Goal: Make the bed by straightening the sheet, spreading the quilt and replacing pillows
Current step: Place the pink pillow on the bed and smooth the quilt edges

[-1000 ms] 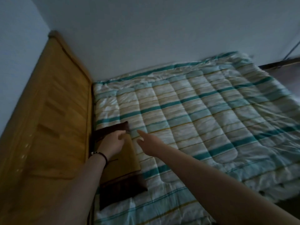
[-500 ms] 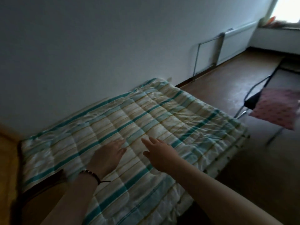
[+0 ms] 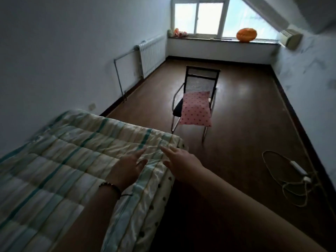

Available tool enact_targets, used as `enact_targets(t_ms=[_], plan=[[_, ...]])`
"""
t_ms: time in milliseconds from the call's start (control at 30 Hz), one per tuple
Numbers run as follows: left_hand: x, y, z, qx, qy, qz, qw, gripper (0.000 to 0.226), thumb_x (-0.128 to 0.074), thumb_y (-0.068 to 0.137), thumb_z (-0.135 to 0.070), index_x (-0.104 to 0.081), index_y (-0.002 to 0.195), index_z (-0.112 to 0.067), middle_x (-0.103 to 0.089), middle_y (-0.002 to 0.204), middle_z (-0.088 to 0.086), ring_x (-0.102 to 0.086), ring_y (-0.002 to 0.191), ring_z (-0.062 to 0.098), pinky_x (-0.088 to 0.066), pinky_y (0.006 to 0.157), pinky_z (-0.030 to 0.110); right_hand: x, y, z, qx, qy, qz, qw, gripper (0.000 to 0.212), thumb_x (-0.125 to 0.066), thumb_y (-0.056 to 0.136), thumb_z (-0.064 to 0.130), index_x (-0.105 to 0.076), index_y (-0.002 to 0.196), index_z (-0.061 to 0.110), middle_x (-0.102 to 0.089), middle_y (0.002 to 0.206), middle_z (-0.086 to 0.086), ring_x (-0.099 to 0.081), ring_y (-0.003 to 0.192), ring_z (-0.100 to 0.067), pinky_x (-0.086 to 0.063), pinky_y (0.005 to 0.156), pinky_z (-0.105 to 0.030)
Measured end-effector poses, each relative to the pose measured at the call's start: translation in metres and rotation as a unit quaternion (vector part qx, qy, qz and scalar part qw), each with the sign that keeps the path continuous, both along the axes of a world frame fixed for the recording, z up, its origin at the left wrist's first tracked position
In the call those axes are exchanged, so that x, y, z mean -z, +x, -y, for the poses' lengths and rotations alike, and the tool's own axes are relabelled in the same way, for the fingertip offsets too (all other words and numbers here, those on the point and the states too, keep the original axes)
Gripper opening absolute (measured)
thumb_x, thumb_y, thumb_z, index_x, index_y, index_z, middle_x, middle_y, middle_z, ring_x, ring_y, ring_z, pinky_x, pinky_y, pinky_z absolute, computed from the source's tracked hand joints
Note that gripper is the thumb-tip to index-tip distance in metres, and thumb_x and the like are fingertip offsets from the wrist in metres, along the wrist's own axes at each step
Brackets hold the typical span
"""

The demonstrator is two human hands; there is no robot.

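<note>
A cream quilt with teal stripes (image 3: 69, 153) lies spread over the bed, its edge hanging down the near side over a dotted sheet (image 3: 160, 202). My left hand (image 3: 127, 168) hovers flat over the quilt near the bed's foot corner, fingers apart, holding nothing. My right hand (image 3: 180, 160) reaches out beside it, just past the quilt's edge, fingers apart and empty. A pink dotted pillow (image 3: 196, 109) rests on a black chair (image 3: 198, 88) out on the floor beyond the bed.
Brown floor stretches from the bed to a window wall with an orange pumpkin (image 3: 246, 34) on the sill. A white radiator (image 3: 151, 54) stands at the left wall. A coiled cable with a power strip (image 3: 294, 180) lies on the floor at right.
The view has swung from the headboard end and the brown pillow toward the bed's foot and the room. Both hands moved along the quilt to the foot corner, still empty.
</note>
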State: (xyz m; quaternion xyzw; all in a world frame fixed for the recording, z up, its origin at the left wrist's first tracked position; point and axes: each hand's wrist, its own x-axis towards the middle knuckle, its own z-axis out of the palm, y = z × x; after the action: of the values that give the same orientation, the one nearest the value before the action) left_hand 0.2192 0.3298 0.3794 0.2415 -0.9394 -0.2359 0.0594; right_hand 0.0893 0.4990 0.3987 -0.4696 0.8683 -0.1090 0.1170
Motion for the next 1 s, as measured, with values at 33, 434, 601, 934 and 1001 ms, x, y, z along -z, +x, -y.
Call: enact_targets(t_ms=[33,434,601,934,1001], plan=[[0.002,-0.025,0.004,0.014,-0.001,0.000,1.000,0.049,-0.054,0.095,-0.042,-0.043,0.143,-0.036,-0.064,0.127,0.007,-0.061,0.113,0.025,-0.049,0.090,0.034,0.000,-0.018,-0.001,0.013,0.002,0.001,1.000,0.061,-0.042,0.102,0.045,-0.012,0.156,0.043,-0.026,0.162,-0.002,-0.036,0.141,-0.031,-0.039,0.106,-0.044],[0.024,-0.334,0.077,0.119,-0.011,0.052,0.991,0.059,-0.048,0.098,-0.041,-0.019,0.150,-0.043,-0.064,0.124,0.010,-0.063,0.104,0.023,-0.049,0.081,0.030,0.018,-0.282,0.025,0.161,-0.001,0.052,0.986,0.066,-0.044,0.102,0.040,-0.004,0.153,0.053,-0.024,0.163,-0.004,-0.036,0.142,-0.030,-0.039,0.108,-0.047],[0.023,-0.446,0.102,0.145,-0.018,0.087,0.985,0.066,-0.049,0.098,-0.037,-0.011,0.151,-0.045,-0.064,0.123,0.014,-0.061,0.110,0.032,-0.048,0.085,0.035,0.023,-0.385,0.043,0.195,-0.026,0.053,0.979,0.068,-0.046,0.102,0.039,-0.004,0.153,0.053,-0.024,0.163,-0.005,-0.039,0.140,-0.030,-0.043,0.106,-0.047],[0.058,-0.723,0.116,0.137,-0.008,0.084,0.987,0.066,-0.048,0.096,-0.044,-0.009,0.150,-0.048,-0.064,0.121,0.006,-0.062,0.104,0.025,-0.053,0.083,0.040,0.069,-0.661,0.073,0.172,-0.010,0.051,0.984,0.063,-0.043,0.103,0.039,-0.005,0.150,0.056,-0.023,0.163,-0.004,-0.038,0.141,-0.032,-0.044,0.105,-0.050],[0.063,-0.763,0.119,0.116,0.016,0.087,0.989,0.066,-0.049,0.096,-0.043,-0.012,0.150,-0.047,-0.063,0.123,0.005,-0.061,0.106,0.025,-0.052,0.085,0.040,0.073,-0.712,0.083,0.163,0.004,0.054,0.985,0.063,-0.043,0.103,0.039,-0.004,0.150,0.056,-0.023,0.163,-0.002,-0.040,0.139,-0.031,-0.045,0.103,-0.051]])
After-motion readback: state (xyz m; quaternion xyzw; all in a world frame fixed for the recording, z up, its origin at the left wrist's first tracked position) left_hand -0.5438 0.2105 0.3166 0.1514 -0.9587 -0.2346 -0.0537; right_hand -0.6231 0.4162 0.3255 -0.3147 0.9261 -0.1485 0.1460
